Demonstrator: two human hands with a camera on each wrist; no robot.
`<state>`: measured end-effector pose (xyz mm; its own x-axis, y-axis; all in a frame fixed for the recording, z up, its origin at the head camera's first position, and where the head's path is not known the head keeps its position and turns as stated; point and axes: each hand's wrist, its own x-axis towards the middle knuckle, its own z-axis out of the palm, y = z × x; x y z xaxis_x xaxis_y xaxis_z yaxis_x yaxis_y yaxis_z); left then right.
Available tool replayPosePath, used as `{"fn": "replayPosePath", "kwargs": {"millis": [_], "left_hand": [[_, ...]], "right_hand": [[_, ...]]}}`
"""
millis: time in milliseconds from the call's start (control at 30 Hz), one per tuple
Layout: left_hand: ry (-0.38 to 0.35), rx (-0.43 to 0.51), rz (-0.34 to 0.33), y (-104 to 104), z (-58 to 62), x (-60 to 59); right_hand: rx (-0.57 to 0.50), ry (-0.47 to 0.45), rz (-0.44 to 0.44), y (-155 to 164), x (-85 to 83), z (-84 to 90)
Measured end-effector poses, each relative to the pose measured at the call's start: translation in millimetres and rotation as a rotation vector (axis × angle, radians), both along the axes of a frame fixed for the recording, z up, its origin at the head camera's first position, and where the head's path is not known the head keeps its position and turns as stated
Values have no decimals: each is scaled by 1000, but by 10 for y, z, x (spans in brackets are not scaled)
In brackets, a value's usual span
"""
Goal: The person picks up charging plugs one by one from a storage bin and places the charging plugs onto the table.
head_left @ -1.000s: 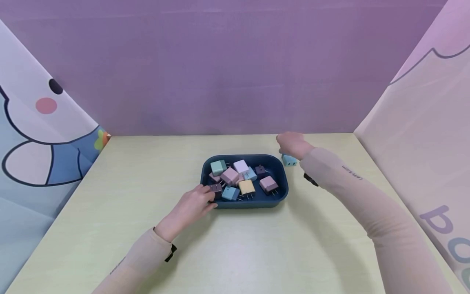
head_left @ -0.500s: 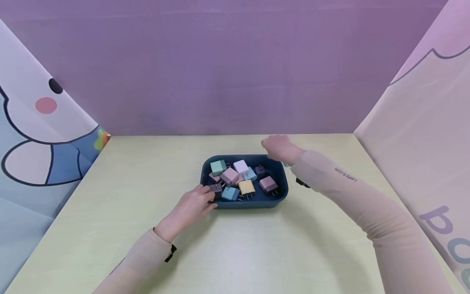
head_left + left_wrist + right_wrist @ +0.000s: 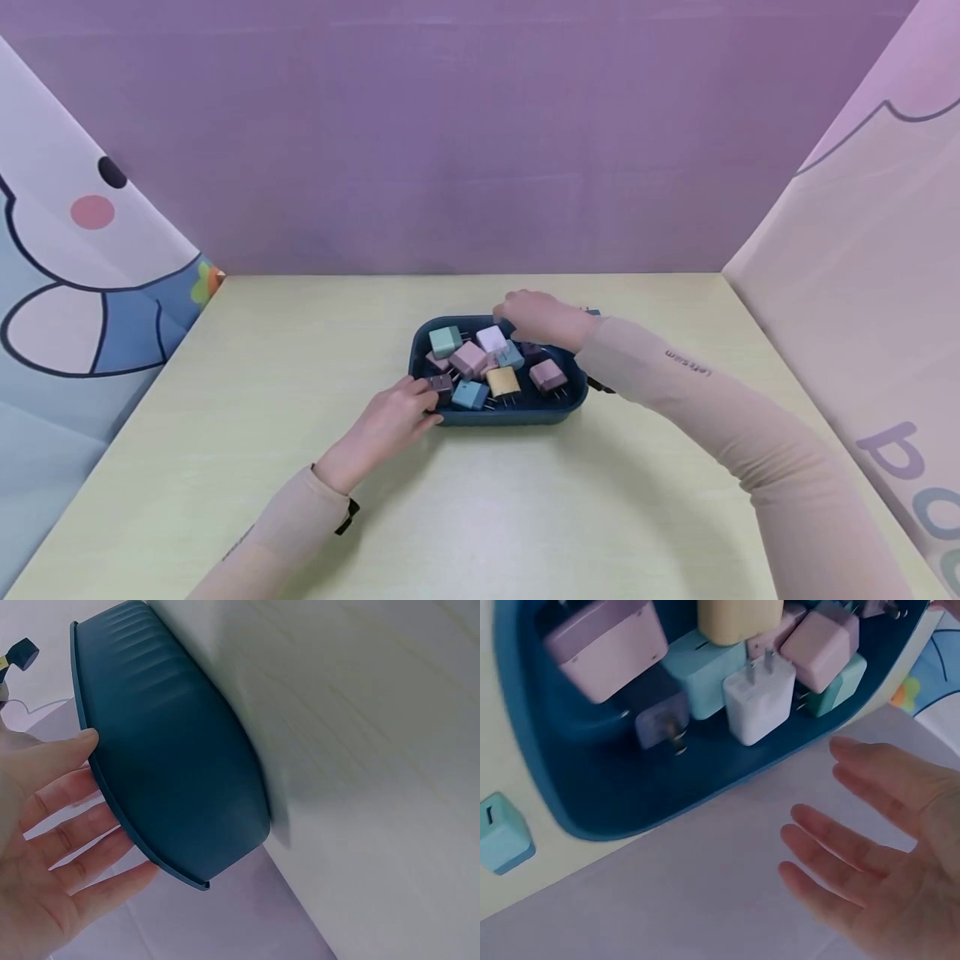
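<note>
A dark blue plastic basket (image 3: 480,419) holds several wall chargers with metal prongs, among them a yellow charger (image 3: 502,381), a white charger (image 3: 759,697) and a green charger (image 3: 446,342). My left hand (image 3: 390,421) grips its near left rim; the left wrist view shows the thumb (image 3: 82,742) on the rim, with the other fingertips partly hidden behind it. Close to that hand lies a dark purple charger (image 3: 440,387). Over the far rim is my right hand (image 3: 543,318), fingers spread and holding nothing. A light blue charger (image 3: 504,834) lies on the table outside the basket.
The pale table (image 3: 480,508) reaches back to a purple backdrop (image 3: 480,142). Printed cloth panels (image 3: 56,250) stand at both sides. The right sleeve (image 3: 675,375) passes over the basket's right end.
My right hand has moved left from above the light blue charger to the basket's far rim, uncovering part of that charger behind the wrist. My left hand stays at the rim.
</note>
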<state>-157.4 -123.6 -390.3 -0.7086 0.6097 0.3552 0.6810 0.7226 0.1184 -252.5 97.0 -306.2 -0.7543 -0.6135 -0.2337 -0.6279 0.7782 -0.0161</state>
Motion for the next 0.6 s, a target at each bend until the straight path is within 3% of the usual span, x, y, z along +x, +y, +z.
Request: {"fn": "replayPosePath", "kwargs": {"millis": [600], "left_hand": [[20,5,-14,-4,-12,-5]], "right_hand": [[-40,-70,104,-381,80,-176]]}}
